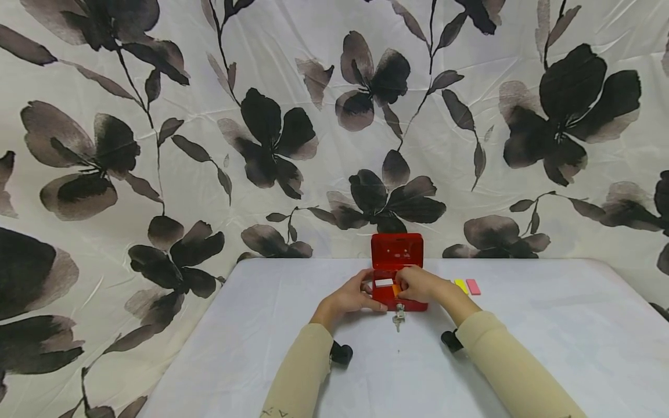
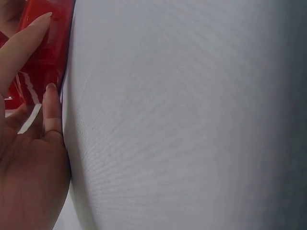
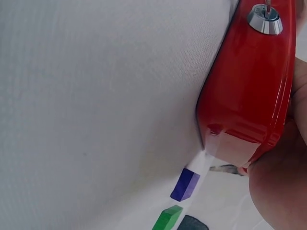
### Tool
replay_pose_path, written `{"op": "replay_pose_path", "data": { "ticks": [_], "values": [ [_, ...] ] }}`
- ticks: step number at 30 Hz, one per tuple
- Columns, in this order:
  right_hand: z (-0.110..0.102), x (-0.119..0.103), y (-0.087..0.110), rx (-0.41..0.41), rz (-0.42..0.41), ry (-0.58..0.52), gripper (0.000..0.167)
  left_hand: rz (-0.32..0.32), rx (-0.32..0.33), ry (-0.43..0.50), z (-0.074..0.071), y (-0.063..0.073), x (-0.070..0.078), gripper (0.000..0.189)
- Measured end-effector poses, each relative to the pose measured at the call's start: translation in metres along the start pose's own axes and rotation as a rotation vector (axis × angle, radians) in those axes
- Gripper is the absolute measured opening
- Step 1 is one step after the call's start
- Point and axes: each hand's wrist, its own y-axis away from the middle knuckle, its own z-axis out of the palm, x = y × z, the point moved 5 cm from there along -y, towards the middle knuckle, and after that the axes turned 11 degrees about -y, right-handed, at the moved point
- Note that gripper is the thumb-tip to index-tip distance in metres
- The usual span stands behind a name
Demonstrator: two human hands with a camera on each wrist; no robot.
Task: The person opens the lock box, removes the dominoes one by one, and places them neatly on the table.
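A red cash box [image 1: 399, 306] stands with its lid [image 1: 397, 251] raised; a key [image 1: 398, 321] hangs from its front lock [image 3: 265, 20]. My left hand [image 1: 349, 295] rests against the box's left side, thumb stretched along the front and fingers fairly straight, as the left wrist view also shows. Over the open box, my right hand [image 1: 418, 283] pinches an orange block [image 1: 396, 291]; the fingertips are partly hidden. A white block [image 1: 384, 283] sits inside the box, left of the orange one. The right wrist view shows the hand only partly, behind the red wall.
A yellow block [image 1: 461, 285] and a pink block [image 1: 473, 287] lie on the white table [image 1: 549, 337] right of the box. A purple block [image 3: 185, 184] and a green block [image 3: 168, 218] show in the right wrist view. Behind the table hangs a flowered cloth [image 1: 460, 191].
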Motion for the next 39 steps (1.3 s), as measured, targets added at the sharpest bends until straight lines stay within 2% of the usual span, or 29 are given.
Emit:
{"op": "replay_pose_path", "data": {
  "ticks": [15, 26, 33, 39],
  "values": [
    [0.001, 0.0, 0.002, -0.014, 0.002, 0.016, 0.019, -0.013, 0.004, -0.001, 0.0, -0.001, -0.001, 0.096],
    [-0.005, 0.005, 0.002, 0.048, -0.072, -0.051, 0.028, -0.022, 0.002, -0.016, 0.0, 0.0, -0.001, 0.097],
    [-0.007, 0.006, 0.002, 0.073, -0.08, -0.052, 0.032, -0.038, -0.001, -0.02, 0.001, 0.0, -0.003, 0.098],
    [-0.012, 0.003, 0.008, 0.082, -0.073, -0.059, 0.036, -0.027, -0.001, -0.027, -0.001, -0.002, -0.003, 0.099]
  ]
}}
